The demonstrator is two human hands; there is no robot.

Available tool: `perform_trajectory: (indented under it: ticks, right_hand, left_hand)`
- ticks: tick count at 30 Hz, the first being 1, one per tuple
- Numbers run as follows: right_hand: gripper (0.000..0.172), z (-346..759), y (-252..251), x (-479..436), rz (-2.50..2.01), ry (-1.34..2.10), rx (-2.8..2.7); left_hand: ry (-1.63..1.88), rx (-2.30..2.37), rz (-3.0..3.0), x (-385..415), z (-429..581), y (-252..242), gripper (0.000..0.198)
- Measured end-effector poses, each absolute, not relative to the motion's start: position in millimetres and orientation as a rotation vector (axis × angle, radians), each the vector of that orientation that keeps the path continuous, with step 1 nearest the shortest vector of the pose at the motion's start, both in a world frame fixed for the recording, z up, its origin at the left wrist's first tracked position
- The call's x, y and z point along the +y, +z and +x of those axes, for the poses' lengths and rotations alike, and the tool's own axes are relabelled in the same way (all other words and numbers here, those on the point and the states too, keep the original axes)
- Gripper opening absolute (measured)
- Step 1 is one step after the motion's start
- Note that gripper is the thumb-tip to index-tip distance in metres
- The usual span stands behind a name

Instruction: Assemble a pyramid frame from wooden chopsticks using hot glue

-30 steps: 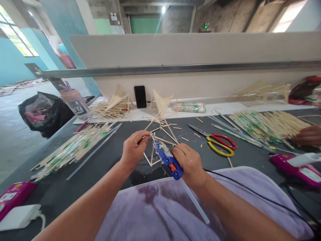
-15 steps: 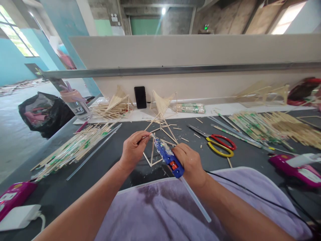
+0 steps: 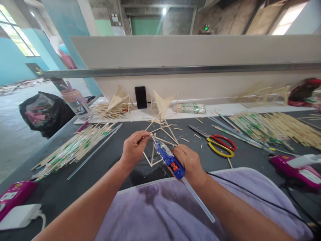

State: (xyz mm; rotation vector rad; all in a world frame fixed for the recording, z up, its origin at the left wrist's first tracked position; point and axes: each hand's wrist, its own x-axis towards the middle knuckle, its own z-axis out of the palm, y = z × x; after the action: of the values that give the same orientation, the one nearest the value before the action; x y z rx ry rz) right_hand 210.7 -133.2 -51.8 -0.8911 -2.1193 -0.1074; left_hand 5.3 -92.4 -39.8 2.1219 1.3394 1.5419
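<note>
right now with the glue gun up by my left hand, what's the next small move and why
Probably hold the left hand still and squeeze a small dab of glue. The right hand grips the glue gun, its nozzle close to the left fingertips, which pinch what looks like a thin stick. Whether glue is already there is too small to tell.

Dk gray tbl holds scissors, pkgd sticks & stick bits.
</note>
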Motion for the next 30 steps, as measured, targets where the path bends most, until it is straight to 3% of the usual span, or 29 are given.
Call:
perform_trajectory:
  ticks: [30]
  right_hand:
    - [0.008, 211.8, -58.1, -126.7, -0.935, 0.028, -2.090]
  left_hand:
    - [1.553, 1.300, 2.135, -92.4, 4.7, -44.7, 0.012]
